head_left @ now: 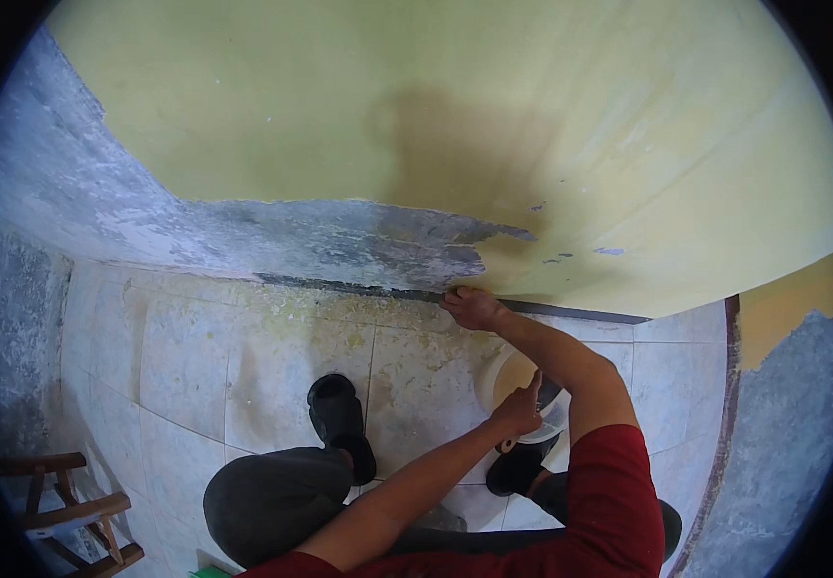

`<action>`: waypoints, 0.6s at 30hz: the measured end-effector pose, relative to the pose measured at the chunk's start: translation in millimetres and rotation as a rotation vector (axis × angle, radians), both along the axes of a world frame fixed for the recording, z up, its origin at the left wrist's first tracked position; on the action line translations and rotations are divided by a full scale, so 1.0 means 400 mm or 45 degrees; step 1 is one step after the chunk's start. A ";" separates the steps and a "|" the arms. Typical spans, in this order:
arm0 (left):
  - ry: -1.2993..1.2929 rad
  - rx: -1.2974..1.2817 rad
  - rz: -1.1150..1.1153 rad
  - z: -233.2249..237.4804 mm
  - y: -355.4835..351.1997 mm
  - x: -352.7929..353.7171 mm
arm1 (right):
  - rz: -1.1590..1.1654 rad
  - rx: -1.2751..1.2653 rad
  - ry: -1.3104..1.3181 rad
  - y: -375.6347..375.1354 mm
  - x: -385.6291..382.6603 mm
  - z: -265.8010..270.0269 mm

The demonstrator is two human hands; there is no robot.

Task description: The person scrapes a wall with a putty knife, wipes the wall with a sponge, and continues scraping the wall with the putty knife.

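My right hand (474, 308) is at the foot of the yellow painted wall (493, 116), fingers curled against the lower edge of the paint beside the bare grey patch (330, 236). Whatever its fingertips pinch is too small to make out. My left hand (520, 409) is closed around a scraper, its index finger stretched along it. The scraper's wooden handle end (506, 445) pokes out below the hand, and a dark blade shows partly beyond. Under my arms stands a white round bucket (486, 383), partly hidden by the left hand and right forearm.
Paint flakes (281, 313) litter the tiled floor (180, 366) along the wall. A dark strip (580, 312) runs along the wall's base. My black sandals (334, 409) flank the bucket. A wooden stool (74, 515) is at lower left, and another peeled wall (787, 443) at right.
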State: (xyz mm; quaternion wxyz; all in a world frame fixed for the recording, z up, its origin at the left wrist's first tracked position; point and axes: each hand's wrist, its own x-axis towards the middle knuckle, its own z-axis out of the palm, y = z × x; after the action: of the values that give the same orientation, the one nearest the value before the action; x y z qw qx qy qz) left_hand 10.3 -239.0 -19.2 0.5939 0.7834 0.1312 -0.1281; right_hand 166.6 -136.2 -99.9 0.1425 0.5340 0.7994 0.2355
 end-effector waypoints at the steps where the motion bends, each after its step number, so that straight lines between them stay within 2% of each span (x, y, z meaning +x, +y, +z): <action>1: -0.031 -0.005 0.041 -0.007 -0.005 0.002 | 0.042 -0.040 -0.026 -0.005 0.005 0.037; 4: -0.024 -0.001 -0.005 -0.008 0.003 0.000 | -0.022 0.027 -0.032 -0.033 0.032 0.153; 6: 0.031 -0.016 -0.052 0.043 0.032 -0.004 | -0.118 0.417 0.088 -0.056 0.009 0.387; 7: 0.087 -0.031 -0.085 0.065 0.033 -0.005 | -0.159 0.508 0.060 -0.067 0.016 0.457; 9: -0.015 0.027 -0.040 0.033 0.007 -0.012 | -0.235 0.668 0.083 -0.096 0.033 0.557; 10: 0.039 -0.057 -0.025 0.040 0.015 -0.008 | -0.179 0.783 0.073 -0.104 0.030 0.612; 12: 0.077 -0.258 0.085 0.038 0.013 -0.011 | -0.246 0.753 0.186 -0.148 0.034 0.628; 13: 0.080 -0.252 0.079 0.027 0.011 -0.015 | -0.316 0.730 0.290 -0.170 0.033 0.634; 14: 0.119 -0.545 0.260 0.015 0.005 -0.018 | -0.327 0.734 0.290 -0.194 0.023 0.633; 15: 0.164 -0.841 0.437 0.014 -0.007 -0.022 | -0.474 0.756 0.429 -0.229 0.005 0.623; 16: 0.212 -1.007 0.495 0.043 0.004 -0.026 | -0.620 0.774 0.566 -0.266 -0.010 0.609; 17: 0.216 -1.005 0.480 0.072 0.020 -0.028 | -0.633 0.778 0.560 -0.296 -0.017 0.582; 18: 0.212 -0.935 0.475 0.100 0.031 -0.041 | -0.839 0.833 1.022 -0.331 -0.030 0.536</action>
State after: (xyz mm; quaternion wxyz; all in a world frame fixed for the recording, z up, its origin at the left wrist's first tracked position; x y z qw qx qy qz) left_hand -5.9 -226.5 20.7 0.8340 0.4697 0.2639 -0.1195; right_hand 154.7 -268.8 114.7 -0.2756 0.8161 0.4699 0.1927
